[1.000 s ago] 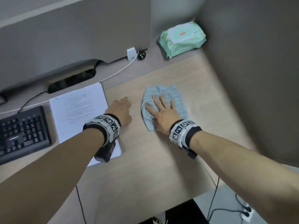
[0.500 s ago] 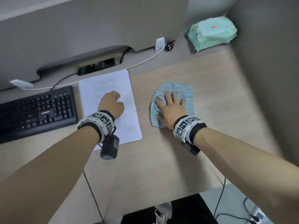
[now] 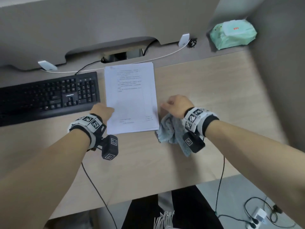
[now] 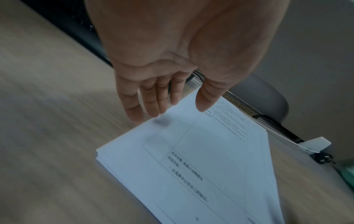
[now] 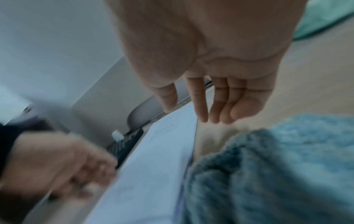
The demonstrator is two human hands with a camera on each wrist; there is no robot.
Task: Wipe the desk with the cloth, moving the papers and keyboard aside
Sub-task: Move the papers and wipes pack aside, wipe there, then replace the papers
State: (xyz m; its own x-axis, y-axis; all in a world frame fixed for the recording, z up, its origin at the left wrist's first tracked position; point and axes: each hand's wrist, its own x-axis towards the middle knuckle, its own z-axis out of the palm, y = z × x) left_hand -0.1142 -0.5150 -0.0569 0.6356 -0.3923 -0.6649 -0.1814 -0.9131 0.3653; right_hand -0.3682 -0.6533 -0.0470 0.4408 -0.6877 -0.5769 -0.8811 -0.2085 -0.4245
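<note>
A stack of white printed papers lies mid-desk, right of the black keyboard. My left hand is at the stack's left edge. In the left wrist view its fingers are straight, tips at the papers, thumb over the sheet. My right hand is at the stack's right edge, with its fingers hanging loosely above the papers and holding nothing. The blue-grey cloth lies bunched on the desk under my right wrist, shown as cloth in the right wrist view.
A green pack of wipes sits at the back right corner. A white cable and a plug run along the grey back strip. Partition walls close the back and right. The wooden desk stretches right of the papers.
My right hand lifted off the cloth and moved left to the papers' right edge, leaving the cloth bunched. My left hand slid from on top of the papers to their left edge.
</note>
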